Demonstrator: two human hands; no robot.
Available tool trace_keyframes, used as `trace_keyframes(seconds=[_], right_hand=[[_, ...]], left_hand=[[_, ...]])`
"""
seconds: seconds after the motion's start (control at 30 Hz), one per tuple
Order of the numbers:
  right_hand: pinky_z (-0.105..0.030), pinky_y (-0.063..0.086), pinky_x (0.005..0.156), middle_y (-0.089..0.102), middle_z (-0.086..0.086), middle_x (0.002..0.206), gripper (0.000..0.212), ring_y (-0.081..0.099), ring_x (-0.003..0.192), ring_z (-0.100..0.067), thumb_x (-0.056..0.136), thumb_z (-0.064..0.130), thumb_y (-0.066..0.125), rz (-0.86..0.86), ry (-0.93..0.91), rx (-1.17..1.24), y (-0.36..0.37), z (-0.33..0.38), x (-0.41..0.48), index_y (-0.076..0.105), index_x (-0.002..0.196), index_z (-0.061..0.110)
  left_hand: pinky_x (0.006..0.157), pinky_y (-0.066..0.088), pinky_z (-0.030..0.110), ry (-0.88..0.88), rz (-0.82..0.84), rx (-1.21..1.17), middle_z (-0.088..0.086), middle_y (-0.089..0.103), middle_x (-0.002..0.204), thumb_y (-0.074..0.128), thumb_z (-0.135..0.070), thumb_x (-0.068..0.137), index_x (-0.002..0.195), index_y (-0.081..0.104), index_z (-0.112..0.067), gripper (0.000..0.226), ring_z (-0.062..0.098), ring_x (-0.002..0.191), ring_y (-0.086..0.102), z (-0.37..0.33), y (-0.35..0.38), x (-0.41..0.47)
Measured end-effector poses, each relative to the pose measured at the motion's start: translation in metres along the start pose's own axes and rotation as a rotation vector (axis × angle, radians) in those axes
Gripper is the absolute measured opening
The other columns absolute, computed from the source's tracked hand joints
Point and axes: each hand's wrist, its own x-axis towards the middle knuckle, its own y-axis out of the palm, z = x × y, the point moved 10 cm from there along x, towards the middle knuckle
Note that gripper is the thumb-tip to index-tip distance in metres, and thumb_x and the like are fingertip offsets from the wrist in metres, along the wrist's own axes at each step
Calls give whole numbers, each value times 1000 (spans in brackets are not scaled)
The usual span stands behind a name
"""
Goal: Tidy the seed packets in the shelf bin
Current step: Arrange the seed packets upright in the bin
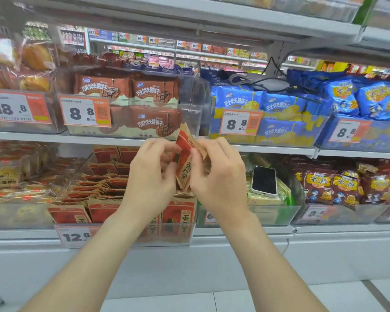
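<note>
Shop shelving (54, 136) carries, on its lower tier, a clear bin (178, 235) of red-and-kraft seed packets (99, 183), several slumped flat. Above it my left hand (151, 176) pinches one lifted packet (185, 158), my right hand (218, 174) gripping its other edge, probably to square it for reinsertion. Rightward, a phone (264, 180) rests on neighbouring stock.

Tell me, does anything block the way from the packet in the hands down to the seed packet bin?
Nothing visible does. The left hand and the right hand hold the packet above the open bin; only other packets lie inside.
</note>
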Motion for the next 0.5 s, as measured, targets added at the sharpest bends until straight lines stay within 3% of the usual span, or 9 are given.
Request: trace_keyframes(seconds=[0.1,0.2,0.27,0.37,0.43,0.5], right_hand=[[-24,48,68,68,4,81,8,59,72,-11,101,10,70,-115,202,171,-21,-8,-8,76,96,11],[-35,54,65,70,8,71,23,64,65,-11,105,22,67,-188,485,350,-25,-32,-18,74,85,16],[-38,55,66,72,6,71,30,64,66,-9,108,30,64,-170,591,488,-21,-40,-21,76,84,16],[-32,47,65,65,16,70,36,56,67,-2,110,41,54,-39,518,541,-17,-30,-17,74,86,24],[-29,48,71,68,17,80,33,62,78,-3,112,36,52,76,389,443,-13,-18,-15,79,98,24],[-35,55,81,75,11,92,26,69,90,-10,111,28,57,138,347,391,-7,-15,-19,81,109,20]], left_hand=[[96,52,27,69,47,-65,-7,64,116,69,-12,102,117,67,-20,17,10,112,63,-22,10,-5],[96,53,42,12,127,-187,-6,69,114,62,-25,108,118,62,-21,11,17,110,66,-30,23,-10],[95,55,43,-21,167,-267,-7,70,116,58,-29,110,123,58,-24,13,18,109,68,-35,30,-14],[97,54,35,-73,162,-416,-9,69,121,49,-35,113,133,56,-24,23,10,115,68,-36,36,-18],[92,53,28,-192,113,-559,-6,70,117,45,-38,115,133,57,-17,30,6,107,67,-28,36,-22],[93,54,32,-290,78,-641,0,70,116,45,-43,111,131,56,-11,39,10,107,68,-20,35,-28]])
